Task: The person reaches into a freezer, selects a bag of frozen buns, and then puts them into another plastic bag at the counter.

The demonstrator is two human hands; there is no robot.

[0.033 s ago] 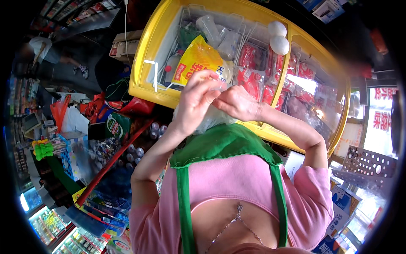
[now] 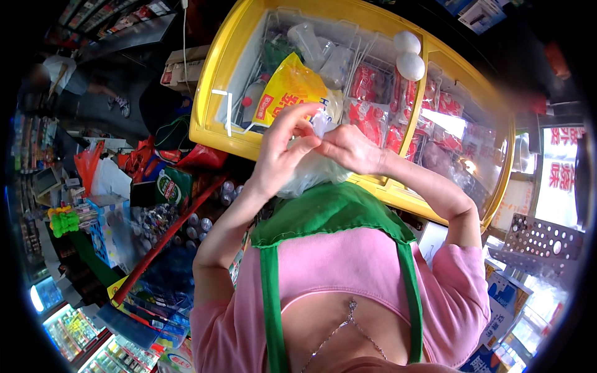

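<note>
A thin, clear plastic bag hangs in front of the green apron, its gathered top sticking up between my two hands. My left hand is curled, with thumb and fingers closing on the bag's neck from the left. From the other side my right hand pinches the same neck, its fingers folded in. What lies inside the bag is mostly hidden by my hands and the apron. Just beyond them is a yellow printed package in the freezer area.
A yellow-framed chest freezer with red packs in wire baskets stands ahead. Two white balls sit on its divider. Left are a red pole, several cans and red bags. Farther back at left is another person.
My left fingers have parted slightly and lowered, and the bag's twisted top now shows upright between the hands. My right hand has barely moved.
</note>
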